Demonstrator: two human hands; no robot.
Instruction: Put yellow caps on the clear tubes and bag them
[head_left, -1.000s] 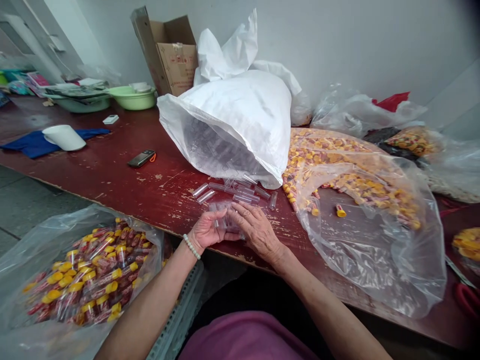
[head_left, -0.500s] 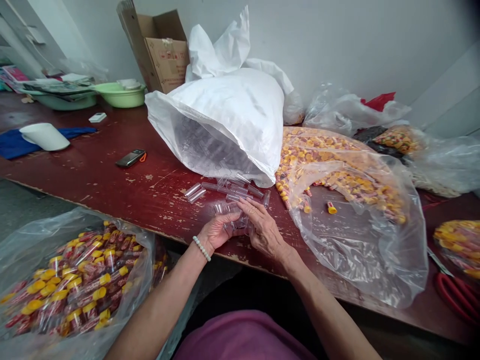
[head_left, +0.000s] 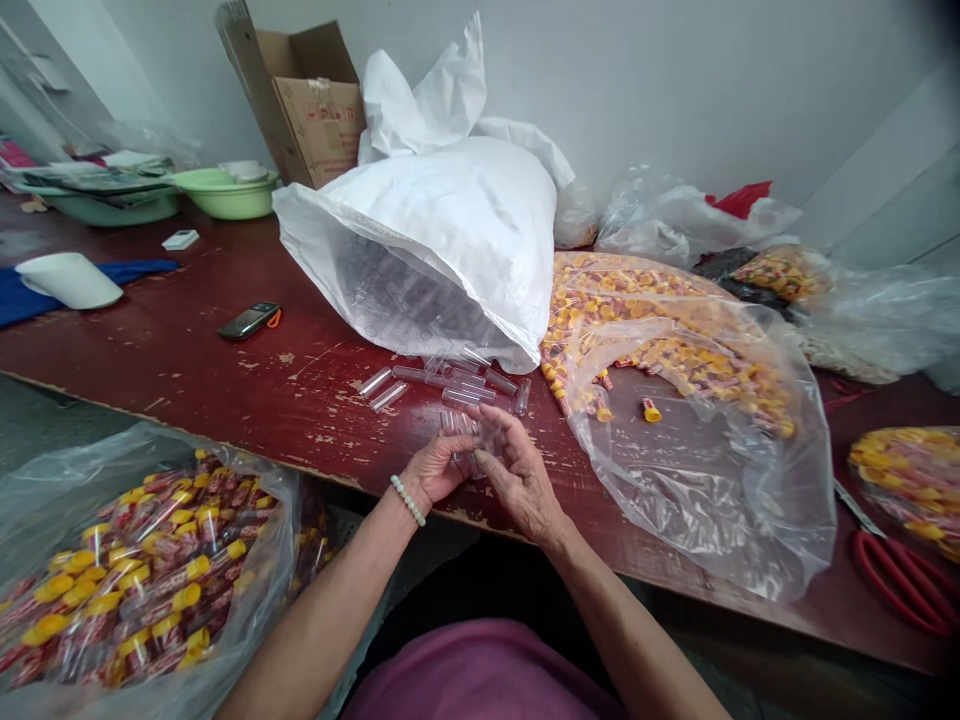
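Several clear plastic tubes (head_left: 459, 425) are bunched between my two hands, just above the table's front edge. My left hand (head_left: 439, 465), with a pale bead bracelet at the wrist, is closed round them from the left. Curled against the same bunch from the right is my right hand (head_left: 519, 472), its thumb and fingers on the tubes. More loose clear tubes (head_left: 457, 378) lie on the table just beyond, at the mouth of a big white sack (head_left: 465, 215) with more tubes inside.
Right of the sack, a clear bag (head_left: 675, 300) holds many small yellow-capped pieces. Red-handled scissors (head_left: 900, 580) lie far right. At lower left stands a bag of yellow-capped tubes (head_left: 150, 570). A phone-like device (head_left: 249, 320), white roll (head_left: 71, 280), green basin (head_left: 229, 195) and carton (head_left: 319, 115) are further back.
My right hand has turned from lying over the tubes to cupping their right side. The tubes in my hands now stand more upright. The whole view has shifted slightly.
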